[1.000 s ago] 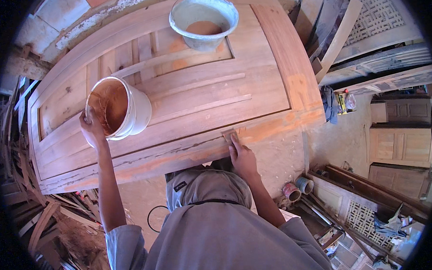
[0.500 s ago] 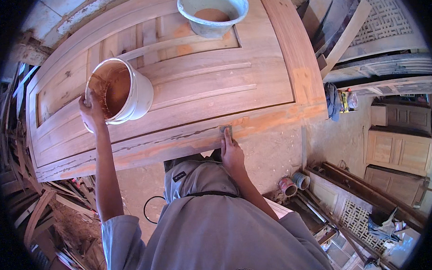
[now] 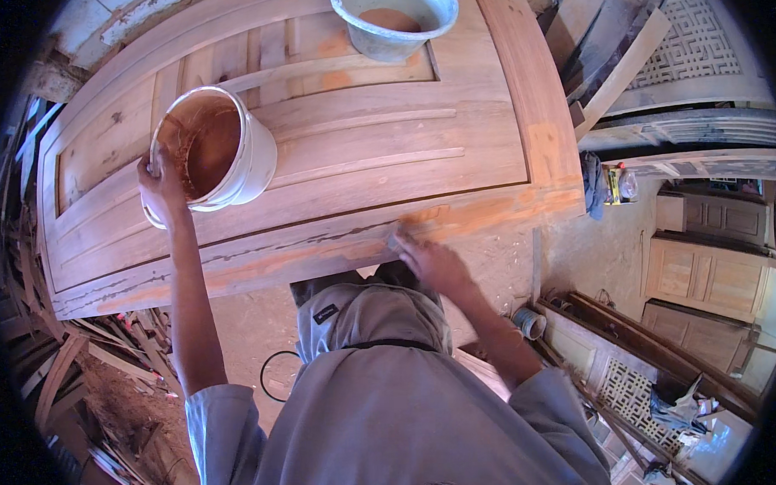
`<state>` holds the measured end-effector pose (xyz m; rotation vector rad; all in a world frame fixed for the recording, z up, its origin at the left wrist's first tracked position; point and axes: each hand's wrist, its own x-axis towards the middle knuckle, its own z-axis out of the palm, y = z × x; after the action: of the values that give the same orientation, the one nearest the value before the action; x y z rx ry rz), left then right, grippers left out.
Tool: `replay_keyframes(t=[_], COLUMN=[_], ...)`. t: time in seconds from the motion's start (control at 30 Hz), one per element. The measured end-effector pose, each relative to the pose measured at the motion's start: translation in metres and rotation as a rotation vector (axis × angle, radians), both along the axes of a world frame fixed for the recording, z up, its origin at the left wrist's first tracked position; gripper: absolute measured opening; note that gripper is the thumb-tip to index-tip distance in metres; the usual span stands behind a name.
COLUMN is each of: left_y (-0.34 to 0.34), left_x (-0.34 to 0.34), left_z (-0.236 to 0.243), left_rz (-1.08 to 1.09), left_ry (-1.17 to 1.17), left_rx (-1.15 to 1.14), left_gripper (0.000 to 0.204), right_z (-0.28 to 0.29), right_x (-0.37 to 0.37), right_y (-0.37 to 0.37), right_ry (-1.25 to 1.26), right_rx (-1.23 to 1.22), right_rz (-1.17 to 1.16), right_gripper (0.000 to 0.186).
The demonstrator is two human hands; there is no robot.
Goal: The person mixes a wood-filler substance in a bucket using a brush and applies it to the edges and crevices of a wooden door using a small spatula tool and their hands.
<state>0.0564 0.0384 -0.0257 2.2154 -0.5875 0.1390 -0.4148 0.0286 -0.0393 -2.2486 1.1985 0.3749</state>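
Observation:
A white bucket (image 3: 253,162) with reddish-brown paste inside stands tilted on a large wooden panel door (image 3: 367,136). My left hand (image 3: 164,189) is closed on the bucket's left rim. Along the door's near edge, my right hand (image 3: 433,262) pinches a small flat scraper (image 3: 393,241) against the wood. Some motion blur and the fingers hide part of that scraper. Orange-brown filler (image 3: 489,211) is smeared over the edge to its right, while dark cracks run along the edge to its left.
A grey basin (image 3: 389,41) with brown powder or paste sits at the door's far side. Scrap wood (image 3: 93,355) is heaped at the left. On the right are a lattice panel (image 3: 689,40), leaning boards, more doors (image 3: 705,270) and a metal can (image 3: 529,323).
My right hand has turned, with its forearm swung outward, and the scraper has moved slightly left along the edge. My left hand keeps its grip on the bucket.

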Motion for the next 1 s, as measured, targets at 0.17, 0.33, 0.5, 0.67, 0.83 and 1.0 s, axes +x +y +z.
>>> replay_keyframes(t=[0.17,0.33,0.5,0.67,0.83,1.0], left_y=[0.000,0.000,-0.003,-0.008,-0.002,-0.004], left_x=[-0.003,0.002,-0.021,-0.021,-0.012,-0.017], left_z=[0.001,-0.009,0.014,0.008,0.004,0.007], left_rz=[-0.040,-0.013,0.059,0.016,0.025,0.014], left_ry=[0.112,0.162,0.137,0.110,0.087,0.055], left_rx=[-0.119,-0.178,-0.113,-0.260,-0.255,-0.222], left_gripper=[0.054,0.053,0.050,0.041,0.041,0.037], right_z=[0.001,-0.018,0.030,0.016,-0.021,-0.037], right_x=[0.002,-0.042,-0.078,-0.094,-0.019,0.019], right_y=[-0.059,-0.077,-0.118,-0.094,0.009,0.037], right_ry=[0.138,0.234,0.532,-0.099,-0.281,-0.212], right_rx=[-0.006,0.015,0.018,-0.017,0.072,-0.104], right_rz=[0.338,0.153,0.280,-0.052,-0.397,-0.412], right_gripper=[0.041,0.043,0.043,0.047,0.046,0.048])
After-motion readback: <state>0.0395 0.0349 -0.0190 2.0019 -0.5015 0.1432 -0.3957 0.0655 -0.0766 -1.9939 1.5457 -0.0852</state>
